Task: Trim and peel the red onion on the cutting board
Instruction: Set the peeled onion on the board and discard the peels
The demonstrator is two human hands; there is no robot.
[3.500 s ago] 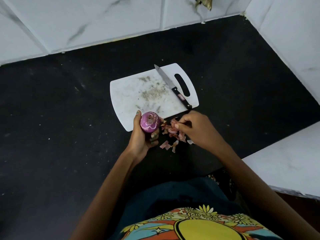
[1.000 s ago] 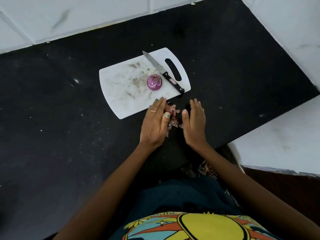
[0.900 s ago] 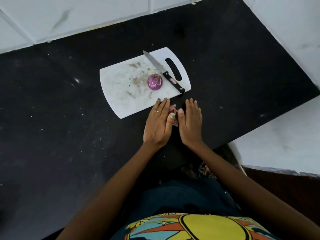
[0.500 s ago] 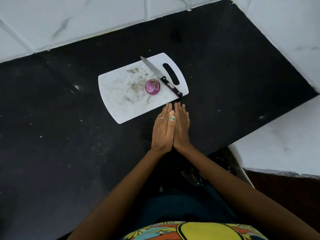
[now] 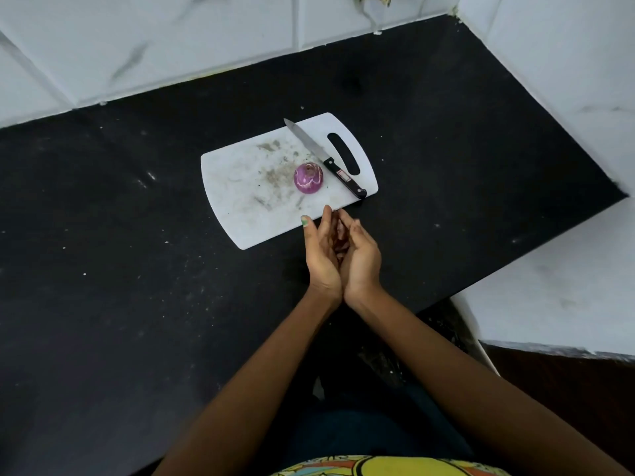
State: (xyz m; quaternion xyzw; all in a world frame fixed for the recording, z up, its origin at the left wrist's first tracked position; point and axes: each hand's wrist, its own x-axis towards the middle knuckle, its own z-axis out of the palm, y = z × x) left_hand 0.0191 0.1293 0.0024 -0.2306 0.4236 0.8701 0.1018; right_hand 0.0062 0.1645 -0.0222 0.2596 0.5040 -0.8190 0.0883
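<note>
The peeled red onion [image 5: 308, 178] sits on the white cutting board [image 5: 240, 187], trimmed end up, with nothing touching it. A black-handled knife [image 5: 323, 156] lies on the board just right of it, blade pointing away. My left hand [image 5: 321, 259] and my right hand [image 5: 364, 259] are cupped together, palms facing, just off the board's near edge. Between them they carry a small heap of reddish onion peels [image 5: 341, 235], mostly hidden by the palms. The fingers are nearly straight, with their tips meeting at the board's edge.
The board lies on a black countertop [image 5: 120, 269] speckled with crumbs. White marble-look tiles [image 5: 171, 46] line the back and right walls. A white ledge [image 5: 549, 286] stands at the right, beyond the counter's edge.
My hands swept the scattered peels together on the counter, closed palm to palm, and now lift them cupped between the palms. The onion and knife stay on the board.
</note>
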